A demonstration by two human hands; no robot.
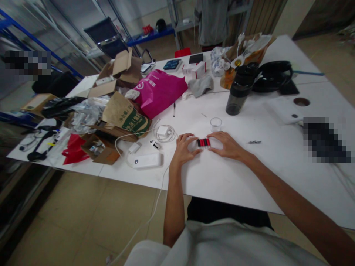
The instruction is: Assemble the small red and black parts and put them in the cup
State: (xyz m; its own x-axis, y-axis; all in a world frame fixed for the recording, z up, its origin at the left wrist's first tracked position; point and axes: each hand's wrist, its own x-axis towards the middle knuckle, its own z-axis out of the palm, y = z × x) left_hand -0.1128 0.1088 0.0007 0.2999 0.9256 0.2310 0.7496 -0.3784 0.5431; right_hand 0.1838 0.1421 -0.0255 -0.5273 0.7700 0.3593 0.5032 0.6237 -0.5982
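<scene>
Both hands framing a little row of red and black pieces

So, going left to right: a black headset [37, 156] is lying at the left end of the white table [219, 177], and a red bag [74, 149] is slumping next to a small open cardboard box [102, 150]. Behind that box, a brown paper bag [124, 113] is leaning near a big pink bag [161, 92]. Nearer, a white power bank [147, 161] is lying by the edge, with a white charger [163, 131] sitting beyond it in its coiled cable.

Then the left hand [184, 148] is resting at the left end of the red and black row [204, 142], thumb and forefinger bending apart in a C. The row is lying between the two hands, close to the near edge. The right hand [225, 145] is mirroring that C at the right end. Can't tell if either hand is actually pinching the pieces or just touching.

Just beyond the right hand a clear cup [215, 124] is standing, and farther back a dark bottle [239, 90] is standing upright. Some small metal bits [254, 142] are lying right of the hand, and a brown tape roll [301, 101] is lying off to the far right.
</scene>
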